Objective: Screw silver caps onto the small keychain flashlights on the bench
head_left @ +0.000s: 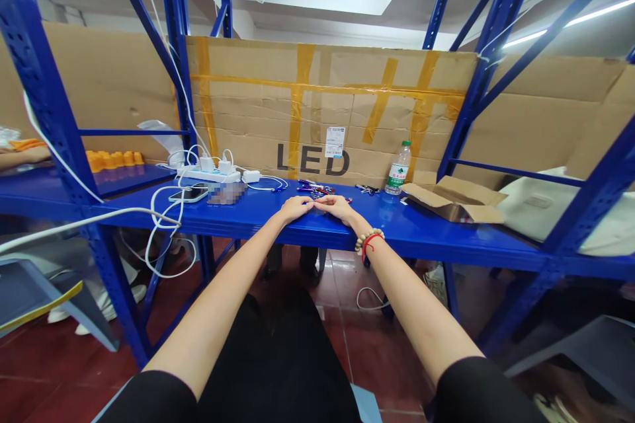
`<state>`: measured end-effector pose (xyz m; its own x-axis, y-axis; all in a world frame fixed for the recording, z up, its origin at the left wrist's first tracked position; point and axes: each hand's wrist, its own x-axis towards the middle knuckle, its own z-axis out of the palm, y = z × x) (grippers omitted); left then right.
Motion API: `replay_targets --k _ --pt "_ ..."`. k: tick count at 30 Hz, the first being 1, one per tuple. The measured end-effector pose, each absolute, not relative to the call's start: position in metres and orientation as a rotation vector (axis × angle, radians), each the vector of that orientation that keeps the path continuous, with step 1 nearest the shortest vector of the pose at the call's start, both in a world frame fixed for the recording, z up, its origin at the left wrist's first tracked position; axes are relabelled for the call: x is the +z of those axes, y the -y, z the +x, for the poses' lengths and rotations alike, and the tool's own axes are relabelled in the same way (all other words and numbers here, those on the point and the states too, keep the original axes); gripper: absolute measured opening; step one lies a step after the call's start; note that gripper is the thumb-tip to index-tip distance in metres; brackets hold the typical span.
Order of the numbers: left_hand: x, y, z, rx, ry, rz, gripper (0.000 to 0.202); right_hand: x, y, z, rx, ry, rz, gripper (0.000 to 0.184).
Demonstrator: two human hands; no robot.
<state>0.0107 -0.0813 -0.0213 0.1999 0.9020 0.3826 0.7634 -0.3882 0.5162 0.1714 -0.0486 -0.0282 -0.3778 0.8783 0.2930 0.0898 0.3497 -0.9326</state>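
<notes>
Slim red-and-blue pieces (310, 186) lie on blue metal desk (225, 217), just beyond my half-curled fingers (300, 201); cannot tell what they hold.

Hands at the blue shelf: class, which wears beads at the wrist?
The right hand: a beaded bracelet and red cord circle its wrist, while the left hand has a bare wrist.

"LED" (305, 158) (black capitals) on cardboard (342, 109)

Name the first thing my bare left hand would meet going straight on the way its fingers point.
Most likely the bare right hand, with the pale beaded bracelet at its wrist: its fingertips face those of the left hand. Depth is unclear; they may already touch.
</notes>
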Motion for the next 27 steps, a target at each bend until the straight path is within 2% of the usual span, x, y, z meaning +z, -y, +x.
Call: replay_targets --k 15,27 --pt "-0.0229 0.0772 0.0094 0.924 -1.541 2.277 0.028 -0.0274 0.0484 0.1734 1.056 1.754 -0.867 0.030" --pt "-0.0249 0.0830 0.0135 1.008 -1.541 2.340 0.018 -0.0293 0.0455 0.1756 1.038 1.742 -0.878 0.034"
